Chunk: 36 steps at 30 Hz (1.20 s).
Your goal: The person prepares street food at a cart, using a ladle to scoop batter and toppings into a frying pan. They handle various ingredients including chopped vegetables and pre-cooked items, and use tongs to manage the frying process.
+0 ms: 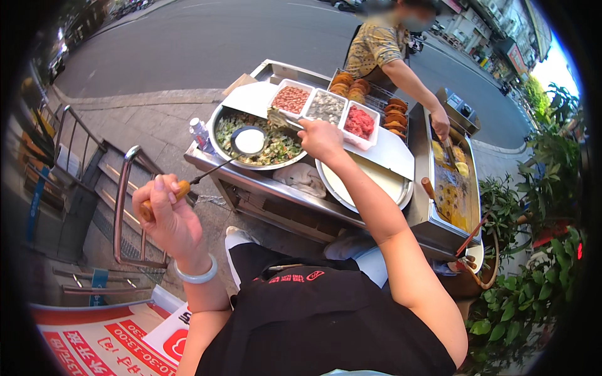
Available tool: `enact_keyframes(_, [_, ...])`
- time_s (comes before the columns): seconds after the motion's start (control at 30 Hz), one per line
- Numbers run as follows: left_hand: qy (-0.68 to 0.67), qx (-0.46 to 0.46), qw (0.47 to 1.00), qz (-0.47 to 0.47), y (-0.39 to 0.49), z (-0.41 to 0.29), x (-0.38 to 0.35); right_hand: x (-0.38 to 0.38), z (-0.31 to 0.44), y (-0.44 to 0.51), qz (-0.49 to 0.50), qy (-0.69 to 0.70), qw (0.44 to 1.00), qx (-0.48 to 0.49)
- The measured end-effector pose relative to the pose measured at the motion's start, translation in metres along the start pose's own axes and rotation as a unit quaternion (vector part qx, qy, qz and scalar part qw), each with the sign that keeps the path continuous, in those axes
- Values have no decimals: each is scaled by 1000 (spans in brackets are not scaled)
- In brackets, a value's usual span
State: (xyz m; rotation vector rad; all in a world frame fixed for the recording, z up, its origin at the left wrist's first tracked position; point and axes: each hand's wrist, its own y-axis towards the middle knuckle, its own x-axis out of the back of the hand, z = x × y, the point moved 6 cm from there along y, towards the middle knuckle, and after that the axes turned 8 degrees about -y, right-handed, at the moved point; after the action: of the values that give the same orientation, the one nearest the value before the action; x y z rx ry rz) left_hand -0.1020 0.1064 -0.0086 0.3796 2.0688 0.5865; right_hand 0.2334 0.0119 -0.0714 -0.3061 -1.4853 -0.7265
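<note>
My left hand [169, 214] grips the wooden handle of a round, flat ladle [249, 141]. White batter fills the ladle, which is over a metal basin of chopped vegetable filling [282, 149]. My right hand [322, 138] holds a metal utensil with filling on its end [280, 117], at the basin's right side beside the trays. White trays hold peanuts [290, 98], grey oysters or similar shellfish [325, 107] and raw red meat [359, 122]. Under my right forearm sits a basin of pale batter [371, 181].
A co-worker's hand [440, 123] works tongs in a fryer of hot oil [451, 188] at the right. Fried cakes [395, 117] stand on a rack behind the trays. A folded cloth [301, 179] lies between the basins, a bottle [200, 131] at the cart's left corner. Metal railings [124, 207] stand at left.
</note>
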Motion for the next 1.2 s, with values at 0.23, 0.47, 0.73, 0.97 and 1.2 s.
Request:
enact_keyframes(0.23, [-29, 9, 1000, -9, -3, 5, 3, 3, 27, -8, 13, -24, 999, 44])
enact_keyframes(0.47, [-17, 15, 1000, -15, -4, 6, 8, -22, 44, -12, 25, -36, 997, 69])
enact_keyframes(0.73, [-43, 9, 999, -19, -1, 5, 10, -23, 46, -8, 34, -60, 995, 67])
enact_keyframes(0.97, [-42, 6, 999, -35, -1, 6, 12, -19, 42, -6, 12, -20, 998, 56])
enact_keyframes(1.2, [-34, 7, 998, -51, 9, 2, 24, 0, 5, 9, 2, -5, 1000, -1])
